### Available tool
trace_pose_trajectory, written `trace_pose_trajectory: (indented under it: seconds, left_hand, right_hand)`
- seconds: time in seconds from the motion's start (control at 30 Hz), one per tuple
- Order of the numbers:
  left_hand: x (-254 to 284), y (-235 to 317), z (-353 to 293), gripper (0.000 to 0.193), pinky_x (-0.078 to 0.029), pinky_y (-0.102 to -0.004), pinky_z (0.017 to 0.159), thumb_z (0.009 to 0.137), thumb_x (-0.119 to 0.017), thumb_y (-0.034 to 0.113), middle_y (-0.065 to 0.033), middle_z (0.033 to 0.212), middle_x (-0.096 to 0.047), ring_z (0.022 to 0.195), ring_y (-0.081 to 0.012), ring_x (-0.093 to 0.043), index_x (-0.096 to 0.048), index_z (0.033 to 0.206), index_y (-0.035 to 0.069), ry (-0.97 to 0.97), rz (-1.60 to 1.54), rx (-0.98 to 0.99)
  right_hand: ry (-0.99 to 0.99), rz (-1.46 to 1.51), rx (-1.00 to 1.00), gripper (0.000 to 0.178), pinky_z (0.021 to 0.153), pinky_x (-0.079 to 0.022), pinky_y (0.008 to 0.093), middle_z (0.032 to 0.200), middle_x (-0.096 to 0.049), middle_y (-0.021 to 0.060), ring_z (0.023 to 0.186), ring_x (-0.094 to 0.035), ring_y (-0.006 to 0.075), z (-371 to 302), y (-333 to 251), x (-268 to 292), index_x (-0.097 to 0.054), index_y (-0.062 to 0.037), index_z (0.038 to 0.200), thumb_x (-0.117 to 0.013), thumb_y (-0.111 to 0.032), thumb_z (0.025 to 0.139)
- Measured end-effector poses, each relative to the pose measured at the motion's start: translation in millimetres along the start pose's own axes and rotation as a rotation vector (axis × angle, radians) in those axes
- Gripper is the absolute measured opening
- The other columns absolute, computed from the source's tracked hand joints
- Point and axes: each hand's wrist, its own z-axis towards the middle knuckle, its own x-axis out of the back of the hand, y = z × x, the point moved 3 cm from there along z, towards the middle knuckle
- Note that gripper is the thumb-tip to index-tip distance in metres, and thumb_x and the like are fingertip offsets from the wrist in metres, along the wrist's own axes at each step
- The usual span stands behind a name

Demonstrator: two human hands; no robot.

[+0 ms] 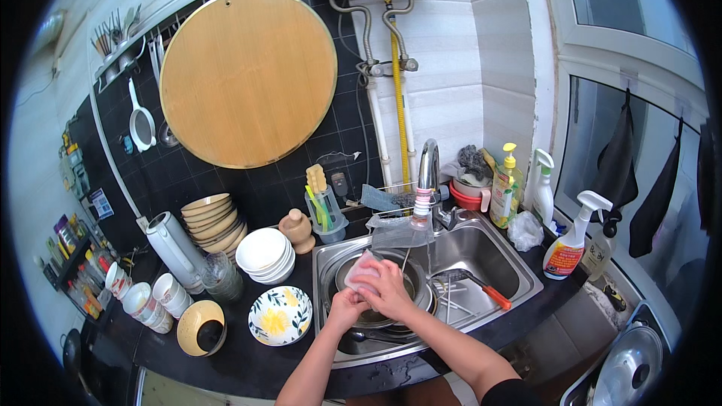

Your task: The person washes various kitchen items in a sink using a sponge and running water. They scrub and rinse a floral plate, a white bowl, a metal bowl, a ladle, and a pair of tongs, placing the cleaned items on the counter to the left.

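Note:
Over the left basin of the steel sink [526, 274] my two hands meet. My right hand [389, 289] is closed over a pale pink-and-white cloth [361, 269] whose upper end sticks out past the fingers. Just below it, my left hand [347, 308] has its fingers closed at the cloth's lower side; whether something else lies between the palms is hidden. Beneath the hands, metal pans [342, 274] sit in the basin. Water runs from the tap [429, 162] close to the right. A black turner with an orange handle [496, 298] lies across the sink beside several pale sticks.
Left on the dark counter [316, 372] stand a flower-patterned bowl [263, 323], white bowls [263, 252], a yellow bowl [197, 338], stacked cups [171, 293] and a kettle [173, 244]. Spray bottles [571, 244] and a soap bottle [506, 188] stand right of the tap.

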Motion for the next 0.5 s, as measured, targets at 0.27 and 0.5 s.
trace_pose_trajectory:
  seconds: [0.27, 0.5]
  left_hand:
    - [-8.3, 31.5, -16.7, 0.024, -0.047, -0.0230, 0.072, 0.074, -0.063, -0.007, -0.0026, 0.085, -0.062, 0.076, -0.0090, -0.058, -0.057, 0.095, 0.002, -0.127, -0.217, 0.039]
    - [-11.5, 30.4, 4.0, 0.034, -0.046, -0.0312, 0.085, 0.077, -0.058, -0.007, -0.0100, 0.104, -0.060, 0.096, -0.0187, -0.058, -0.051, 0.108, 0.003, 0.078, -0.709, -0.095]
  right_hand:
    - [-0.015, 1.164, -0.724, 0.041, 0.081, -0.044, 0.0267, 0.110, -0.058, 0.0058, 0.094, -0.056, 0.0134, 23.0, 82.2, 8.5, -0.048, -0.0052, 0.123, -0.045, -0.030, 0.090]
    - [0.363, 1.072, -0.557, 0.051, 0.100, -0.028, 0.0295, 0.136, -0.035, 0.0089, 0.122, -0.037, 0.0205, -26.9, 51.4, -20.2, -0.024, -0.0038, 0.137, -0.036, -0.028, 0.093]
